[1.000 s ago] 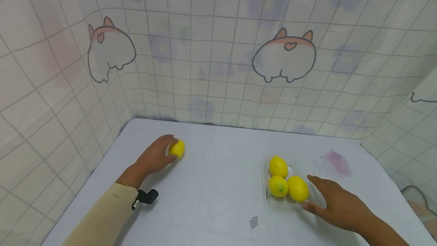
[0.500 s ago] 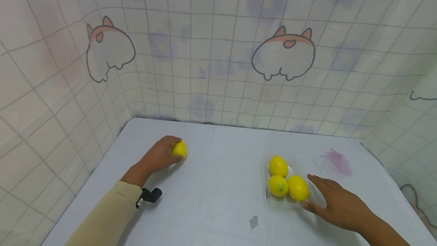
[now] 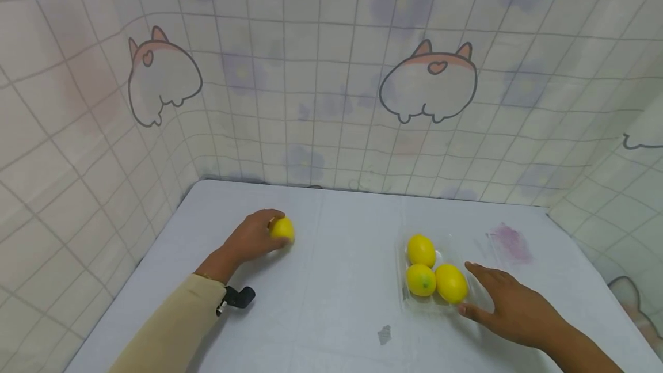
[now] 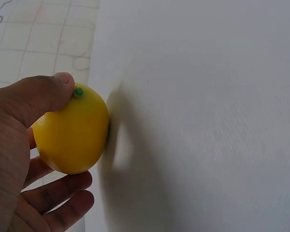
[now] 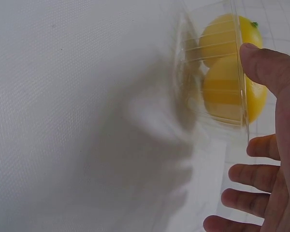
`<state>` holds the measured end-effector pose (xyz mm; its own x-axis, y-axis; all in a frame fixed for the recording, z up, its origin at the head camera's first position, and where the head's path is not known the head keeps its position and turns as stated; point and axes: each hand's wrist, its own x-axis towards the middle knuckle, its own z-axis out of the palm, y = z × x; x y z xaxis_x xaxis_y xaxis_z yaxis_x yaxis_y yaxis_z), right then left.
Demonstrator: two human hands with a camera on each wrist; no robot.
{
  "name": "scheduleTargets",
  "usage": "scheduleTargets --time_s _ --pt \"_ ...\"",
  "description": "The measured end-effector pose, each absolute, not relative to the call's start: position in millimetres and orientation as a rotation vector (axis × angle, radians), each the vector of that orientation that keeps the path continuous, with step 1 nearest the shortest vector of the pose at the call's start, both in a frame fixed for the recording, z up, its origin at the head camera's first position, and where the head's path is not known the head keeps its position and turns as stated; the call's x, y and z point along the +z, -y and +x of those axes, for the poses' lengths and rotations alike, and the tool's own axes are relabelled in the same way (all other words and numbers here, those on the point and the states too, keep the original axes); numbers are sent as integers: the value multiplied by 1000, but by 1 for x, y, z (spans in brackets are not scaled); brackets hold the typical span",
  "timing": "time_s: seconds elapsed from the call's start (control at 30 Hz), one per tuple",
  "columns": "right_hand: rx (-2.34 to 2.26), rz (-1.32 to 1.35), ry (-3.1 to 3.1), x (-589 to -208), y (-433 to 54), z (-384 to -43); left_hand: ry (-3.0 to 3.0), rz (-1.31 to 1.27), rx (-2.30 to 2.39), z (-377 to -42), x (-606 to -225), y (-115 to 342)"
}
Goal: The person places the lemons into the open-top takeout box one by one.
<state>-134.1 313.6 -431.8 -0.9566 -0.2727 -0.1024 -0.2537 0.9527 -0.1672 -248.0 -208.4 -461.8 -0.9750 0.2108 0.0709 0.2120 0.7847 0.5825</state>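
A yellow lemon [image 3: 282,229] with a small green tip is gripped between the thumb and fingers of my left hand [image 3: 252,238], on the left part of the table. The left wrist view shows this lemon [image 4: 75,137] close to the white surface, the thumb beside its green tip. Right of centre, a clear plastic container [image 3: 403,272] holds three lemons, one [image 3: 452,284] nearest my right hand [image 3: 518,311]. That hand lies at the container's right side, fingers spread and relaxed. In the right wrist view its thumb [image 5: 266,67] overlaps the container's rim.
The white table [image 3: 331,281] carries a grey patch [image 3: 384,335] in front of the container and a pinkish stain [image 3: 511,244] behind it. Grid-patterned cloth [image 3: 331,73] with cartoon animals hangs round the back and sides. A black device [image 3: 240,297] is strapped at my left wrist.
My left hand has moved the lemon a little to the right and slightly nearer. The right hand and the container with its lemons have stayed in place.
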Motion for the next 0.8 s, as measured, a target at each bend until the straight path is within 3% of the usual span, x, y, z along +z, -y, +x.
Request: scheduleTargets --time_s 0.8 --pt "-229 -415 -3002 -438 -313 -140 2867 -570 -1041 -252 -449 146"
